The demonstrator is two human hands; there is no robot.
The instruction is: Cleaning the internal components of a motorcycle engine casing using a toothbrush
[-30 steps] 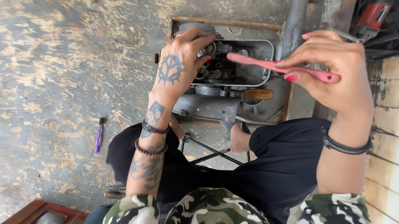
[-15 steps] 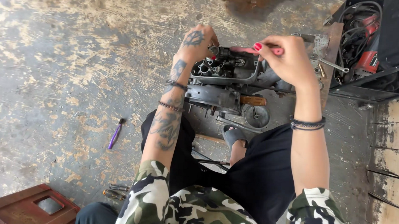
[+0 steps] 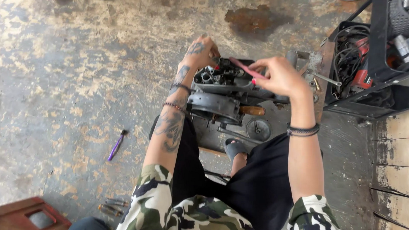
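Fingers of your left hand (image 3: 200, 50) curl over the far left edge of the engine block (image 3: 223, 90), gripping it. Fingers of your right hand (image 3: 278, 77) pinch the pink toothbrush (image 3: 247, 68) at its handle end. Its long axis runs toward 10 o'clock from that grip, the head over the open top of the block; the right hand is nearer. The bristles and what they touch are too small to make out. At 8 o'clock, well apart, lies a purple tool (image 3: 116, 145).

Purple tool (image 3: 116, 144) on stained floor (image 3: 56, 78) — red crate (image 3: 26, 215), black rack (image 3: 374, 66)
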